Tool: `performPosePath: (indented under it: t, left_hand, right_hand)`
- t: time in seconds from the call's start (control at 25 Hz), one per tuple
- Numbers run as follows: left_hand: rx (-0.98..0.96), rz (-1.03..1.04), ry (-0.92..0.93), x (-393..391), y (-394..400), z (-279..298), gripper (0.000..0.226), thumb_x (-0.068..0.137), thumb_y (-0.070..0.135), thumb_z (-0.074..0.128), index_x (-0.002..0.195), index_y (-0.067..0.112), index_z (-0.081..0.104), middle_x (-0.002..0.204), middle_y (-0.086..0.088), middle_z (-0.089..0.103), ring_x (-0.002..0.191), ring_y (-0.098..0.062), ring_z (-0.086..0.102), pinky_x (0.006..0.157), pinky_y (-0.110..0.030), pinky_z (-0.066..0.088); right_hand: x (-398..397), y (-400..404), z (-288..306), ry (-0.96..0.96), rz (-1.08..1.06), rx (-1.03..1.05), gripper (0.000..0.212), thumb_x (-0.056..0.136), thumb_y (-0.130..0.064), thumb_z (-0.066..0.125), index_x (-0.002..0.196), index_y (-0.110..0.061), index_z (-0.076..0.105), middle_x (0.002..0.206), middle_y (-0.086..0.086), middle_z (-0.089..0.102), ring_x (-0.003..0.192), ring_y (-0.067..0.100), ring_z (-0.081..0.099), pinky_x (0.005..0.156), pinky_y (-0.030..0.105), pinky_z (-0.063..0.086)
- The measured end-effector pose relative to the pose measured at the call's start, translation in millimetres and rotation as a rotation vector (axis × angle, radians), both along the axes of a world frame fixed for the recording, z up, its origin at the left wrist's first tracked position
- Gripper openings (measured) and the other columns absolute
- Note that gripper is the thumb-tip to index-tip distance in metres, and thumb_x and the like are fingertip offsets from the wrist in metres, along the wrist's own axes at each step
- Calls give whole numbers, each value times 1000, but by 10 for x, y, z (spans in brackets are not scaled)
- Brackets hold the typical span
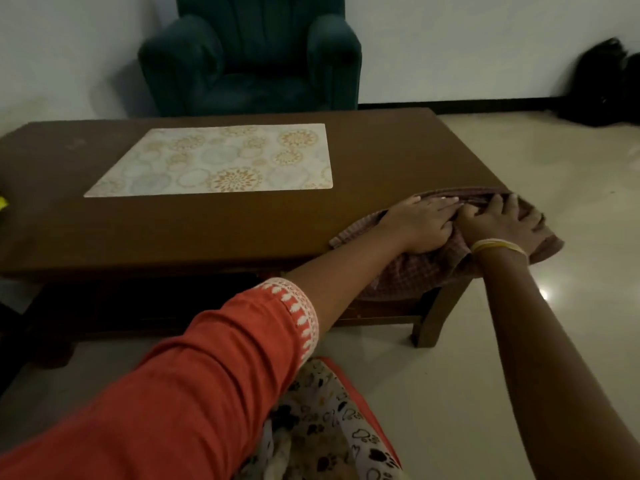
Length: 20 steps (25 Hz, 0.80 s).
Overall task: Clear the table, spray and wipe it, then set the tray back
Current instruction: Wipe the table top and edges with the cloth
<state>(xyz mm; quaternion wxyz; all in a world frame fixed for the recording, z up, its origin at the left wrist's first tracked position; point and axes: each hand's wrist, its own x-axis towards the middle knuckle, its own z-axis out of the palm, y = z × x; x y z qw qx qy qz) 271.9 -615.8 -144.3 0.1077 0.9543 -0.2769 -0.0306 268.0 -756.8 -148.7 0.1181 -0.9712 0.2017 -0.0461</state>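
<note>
A brown wooden coffee table (207,223) fills the middle of the view. A checked reddish cloth (415,271) lies over its near right corner and hangs down the edge. My left hand (419,223) presses flat on the cloth with fingers straight. My right hand (502,223), with yellow bangles at the wrist, lies right beside it on the cloth, fingers spread over its bunched far edge. A patterned placemat (214,161) with orange and pale circles lies flat on the table's centre. No tray or spray bottle is in view.
A dark green armchair (249,53) stands behind the table against the white wall. A black bag (606,84) sits on the tiled floor at far right. A small yellow object (2,202) shows at the left edge. Pale tile floor spreads right of the table.
</note>
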Motion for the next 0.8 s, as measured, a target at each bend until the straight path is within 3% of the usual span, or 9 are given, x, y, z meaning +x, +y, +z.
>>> performPosePath:
  t: [0.12, 0.24, 0.36, 0.6, 0.8]
  left_hand:
    - [-46, -33, -29, -194, 182, 24, 52, 100, 31, 25, 151, 21, 23, 159, 5, 23, 146, -10, 20, 119, -38, 11]
    - [-55, -29, -65, -359, 569, 68, 52, 99, 31, 33, 150, 25, 27, 157, 6, 27, 144, -10, 25, 118, -40, 15]
    - [-88, 66, -48, -486, 1105, 99, 51, 99, 37, 39, 149, 31, 30, 157, 8, 28, 144, -10, 26, 117, -40, 16]
    - [-99, 400, -36, -766, 2346, 117, 48, 99, 43, 38, 146, 39, 32, 158, 12, 25, 145, -10, 24, 117, -42, 18]
    - [-147, 723, -114, -948, 2909, 30, 44, 99, 39, 40, 142, 32, 42, 156, 2, 32, 142, -19, 31, 115, -42, 23]
  right_hand:
    - [-283, 318, -9, -64, -71, 82, 70, 92, -46, 25, 153, -13, 24, 163, 9, 13, 148, 43, 2, 117, 58, -3]
    - [-460, 638, -28, -135, 0, 59, 71, 91, -45, 29, 152, -8, 28, 161, 14, 17, 148, 41, 6, 119, 55, -1]
    - [-459, 988, 16, -96, 227, 13, 72, 93, -47, 28, 152, -7, 24, 161, 15, 15, 149, 36, 8, 121, 48, 5]
    - [-281, 2101, 126, 52, 712, -22, 70, 97, -50, 22, 156, -15, 11, 164, 10, 1, 150, 35, -1, 121, 48, 1]
    - [-231, 2905, 107, 24, 1053, -6, 60, 101, -40, 24, 155, -13, 19, 163, 10, 10, 150, 29, 9, 121, 44, 11]
